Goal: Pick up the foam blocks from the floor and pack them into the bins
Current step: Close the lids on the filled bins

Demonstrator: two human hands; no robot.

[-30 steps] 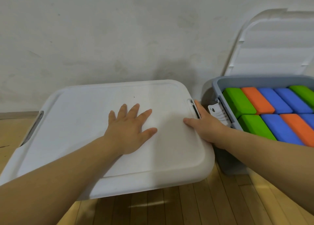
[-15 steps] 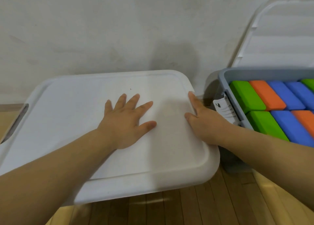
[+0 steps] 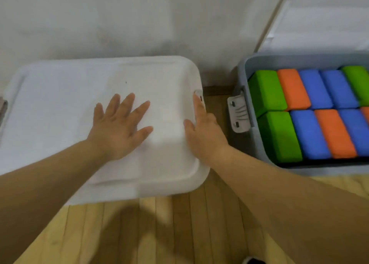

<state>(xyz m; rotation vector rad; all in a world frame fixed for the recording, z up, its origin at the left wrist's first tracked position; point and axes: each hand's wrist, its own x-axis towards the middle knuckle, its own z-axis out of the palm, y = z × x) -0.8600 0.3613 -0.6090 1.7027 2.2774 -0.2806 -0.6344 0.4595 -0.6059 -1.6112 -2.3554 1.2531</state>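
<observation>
1. The foam blocks (image 3: pixel 311 112) sit packed in the open grey bin (image 3: pixel 242 68) on the right: two rows of green, orange and blue, side against side, filling it from the left wall across to the picture's right edge.
2. Neither hand has hold of a block; the blocks lie well to the right of both hands, with a strip of floor between the two bins.
3. The left hand (image 3: pixel 117 128) lies flat, palm down and fingers spread, on the middle of the white lid (image 3: pixel 60 104) of the closed bin.
4. The right hand (image 3: pixel 203 130) rests at that lid's right edge, fingers stretched out and uncurled, the forefinger reaching onto the latch (image 3: pixel 198 93) at the edge.
5. The grey bin's own latch (image 3: pixel 238 114) hangs open on its left wall.
6. Its white lid (image 3: pixel 319 20) leans up against the wall (image 3: pixel 119 20) behind.
7. Both bins stand on the wood floor (image 3: pixel 179 227), close against the wall.
</observation>
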